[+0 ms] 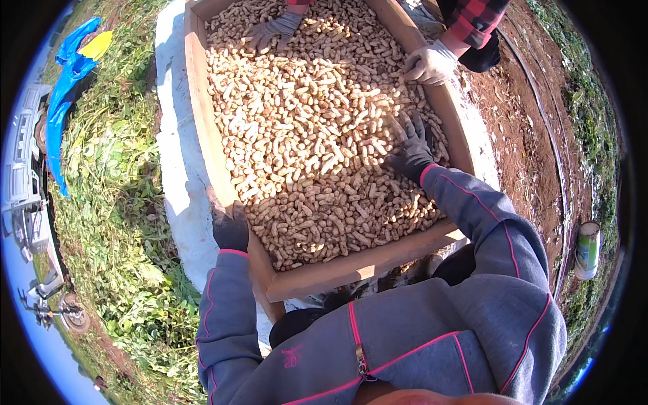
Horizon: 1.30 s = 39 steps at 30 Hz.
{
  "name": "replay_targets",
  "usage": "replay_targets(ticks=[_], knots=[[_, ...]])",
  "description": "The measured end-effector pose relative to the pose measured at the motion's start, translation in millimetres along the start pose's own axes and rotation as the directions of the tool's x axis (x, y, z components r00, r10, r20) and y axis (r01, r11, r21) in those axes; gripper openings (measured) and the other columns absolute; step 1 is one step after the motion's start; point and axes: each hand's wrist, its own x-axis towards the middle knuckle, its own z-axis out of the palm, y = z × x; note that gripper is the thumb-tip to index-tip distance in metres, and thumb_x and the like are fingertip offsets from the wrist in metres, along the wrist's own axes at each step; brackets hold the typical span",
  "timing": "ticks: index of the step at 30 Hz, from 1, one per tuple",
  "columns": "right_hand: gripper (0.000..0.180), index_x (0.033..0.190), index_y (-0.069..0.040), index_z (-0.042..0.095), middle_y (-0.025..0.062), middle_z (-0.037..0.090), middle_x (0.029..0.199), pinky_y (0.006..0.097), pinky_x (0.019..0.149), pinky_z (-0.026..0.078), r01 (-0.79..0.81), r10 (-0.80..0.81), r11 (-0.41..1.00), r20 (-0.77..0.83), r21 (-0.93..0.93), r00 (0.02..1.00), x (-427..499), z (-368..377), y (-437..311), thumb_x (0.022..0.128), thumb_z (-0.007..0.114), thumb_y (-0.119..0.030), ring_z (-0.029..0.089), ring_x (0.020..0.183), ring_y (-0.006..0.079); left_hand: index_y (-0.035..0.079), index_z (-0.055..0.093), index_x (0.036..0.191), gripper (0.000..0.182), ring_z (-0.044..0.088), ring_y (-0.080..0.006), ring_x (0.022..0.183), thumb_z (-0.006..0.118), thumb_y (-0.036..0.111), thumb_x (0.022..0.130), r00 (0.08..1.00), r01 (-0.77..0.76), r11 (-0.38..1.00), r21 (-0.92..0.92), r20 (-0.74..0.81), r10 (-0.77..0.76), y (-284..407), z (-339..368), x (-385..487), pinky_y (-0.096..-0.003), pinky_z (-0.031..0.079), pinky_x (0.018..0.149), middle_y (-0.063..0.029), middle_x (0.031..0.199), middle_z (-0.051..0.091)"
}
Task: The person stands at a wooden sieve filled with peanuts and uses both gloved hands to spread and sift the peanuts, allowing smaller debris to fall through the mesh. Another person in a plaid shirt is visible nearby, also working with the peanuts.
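A wooden-framed tray (pixel 324 279) full of unshelled peanuts (pixel 304 136) lies before me. My left hand (pixel 230 225), in a dark glove, grips the tray's left side board near the close corner. Palm down with fingers spread, my right hand (pixel 414 147) rests on the peanuts close to the right side board, holding nothing visible. Across from me, another person's gloved hand (pixel 276 31) touches the peanuts at the far end. That person's other gloved hand (pixel 433 63) is on the right side board. Sunlight brightens the middle of the peanuts; shadow covers the near part.
White sheeting (pixel 182 167) extends beneath the tray. Cut green plants (pixel 116 202) cover the ground to the left, with a blue tarp (pixel 63 101) on them. A white truck (pixel 25 147) stands beyond. On the right are bare soil (pixel 526 147), a hose-like line (pixel 549 136) and a green-and-white container (pixel 587 250).
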Motion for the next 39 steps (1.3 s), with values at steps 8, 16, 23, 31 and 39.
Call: replay_targets(ticks=[8, 16, 23, 31, 39], knots=[[0.056, 0.129, -0.017, 0.056, 0.0127, 0.065, 0.12, 0.0446, 0.091, 0.049, 0.181, -0.143, 0.958, -0.177, 0.224, 0.974, 206.3, 52.7, -18.8, 0.084, 0.061, -0.049, 0.062, 0.107, 0.0321, -0.003, 0.021, 0.152, 0.073, 0.049, -0.0428, 0.127, 0.058, 0.026, 0.096, 0.962, -0.248, 0.968, 0.042, -0.109, 0.251, 56.0, -9.5, 0.4, -0.0413, 0.04, 0.106, -0.0281, 0.145, 0.042], [0.084, 0.139, -0.028, 0.05, 0.0146, 0.045, 0.144, 0.0583, 0.111, 0.026, 0.066, -0.075, 0.96, 0.021, 0.272, 0.997, 188.9, -13.5, -179.4, 0.069, 0.068, -0.07, 0.035, 0.138, 0.0375, -0.003, 0.024, 0.15, 0.071, 0.045, -0.0412, 0.132, 0.059, 0.024, 0.095, 0.956, -0.269, 0.961, 0.06, -0.109, 0.274, 46.1, -10.5, 4.7, -0.0412, 0.038, 0.109, -0.0275, 0.146, 0.041], [0.086, 0.143, -0.023, 0.048, 0.0136, 0.048, 0.14, 0.0531, 0.109, 0.027, 0.526, -0.498, 0.849, 0.415, 0.053, 0.762, 17.8, -38.1, -62.6, 0.072, 0.067, -0.068, 0.037, 0.134, 0.035, -0.003, 0.029, 0.149, 0.067, 0.044, -0.0404, 0.133, 0.06, 0.023, 0.095, 0.971, -0.212, 0.977, -0.032, -0.123, 0.206, 40.6, -10.9, 5.8, -0.041, 0.036, 0.11, -0.027, 0.146, 0.042], [0.088, 0.151, -0.025, 0.037, 0.0195, 0.034, 0.15, 0.0603, 0.102, 0.035, 0.731, -0.753, 0.657, 0.106, 0.183, 0.65, -10.9, 13.5, -72.3, 0.071, 0.072, -0.035, 0.031, 0.14, 0.0421, -0.004, 0.031, 0.147, 0.066, 0.046, -0.0429, 0.13, 0.061, 0.023, 0.095, 0.99, -0.105, 0.994, -0.036, -0.093, 0.101, 53.2, -10.4, -3.7, -0.043, 0.037, 0.108, -0.0293, 0.142, 0.045], [0.067, 0.138, -0.02, 0.052, 0.0118, 0.032, 0.154, 0.0639, 0.105, 0.034, 0.559, -0.556, 0.825, 0.049, -0.084, 0.829, 147.6, 55.1, -237.2, 0.078, 0.067, -0.046, 0.024, 0.144, 0.036, -0.004, 0.035, 0.144, 0.074, 0.052, -0.0428, 0.123, 0.067, 0.032, 0.088, 0.996, 0.008, 1.0, -0.023, -0.092, -0.01, 29.9, -2.6, -8.7, -0.0446, 0.042, 0.103, -0.0281, 0.136, 0.051]])
